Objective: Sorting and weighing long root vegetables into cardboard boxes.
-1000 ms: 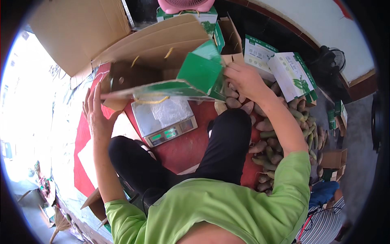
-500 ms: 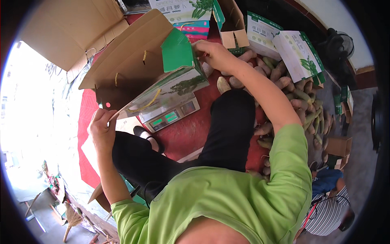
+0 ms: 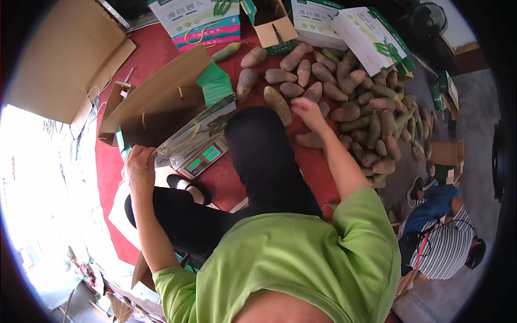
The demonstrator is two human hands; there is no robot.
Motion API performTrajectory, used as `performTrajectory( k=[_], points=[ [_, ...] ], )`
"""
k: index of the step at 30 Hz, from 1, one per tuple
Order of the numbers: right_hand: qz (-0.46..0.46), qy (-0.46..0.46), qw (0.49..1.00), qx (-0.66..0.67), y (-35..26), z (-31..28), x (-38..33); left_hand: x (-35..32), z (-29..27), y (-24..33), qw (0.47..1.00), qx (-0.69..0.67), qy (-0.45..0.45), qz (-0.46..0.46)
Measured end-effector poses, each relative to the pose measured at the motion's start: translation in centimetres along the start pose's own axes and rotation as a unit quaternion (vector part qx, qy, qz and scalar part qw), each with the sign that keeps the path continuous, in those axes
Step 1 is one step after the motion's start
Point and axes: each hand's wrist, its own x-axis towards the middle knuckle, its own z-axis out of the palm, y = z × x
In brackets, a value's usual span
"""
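My left hand pinches the near corner of an open cardboard box, which has green flaps and yellow cord handles. The box rests tilted on a digital scale with lit green displays. My right hand is over the near side of a spread of radishes, its fingers loosely bent and nothing visible in them. A brownish-pink radish lies just beyond that hand, and a greenish one lies to its left. I cannot tell whether the fingers touch either radish.
A large radish heap spreads to the right on the red mat. White and green cartons and a pink and blue box stand at the far side. A fan is far right; another person is lower right.
My right hand has left the box's green flap and moved right and nearer, over the radishes. My left hand keeps hold of the box corner. The view has shifted to the right.
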Motion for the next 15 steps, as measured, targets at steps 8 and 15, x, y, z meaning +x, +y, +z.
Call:
performTrajectory(
  k=[8,15],
  points=[
    [0.197,-0.049,0.972,-0.117,14.5,0.4,-15.4,-0.8,0.4,0.3,1.0,0.009,0.016,-0.012],
    [0.125,-0.077,0.959,-0.241,14.7,3.5,-17.3,-1.1,1.1,0.4,0.998,0.049,0.032,0.027]
  ],
)
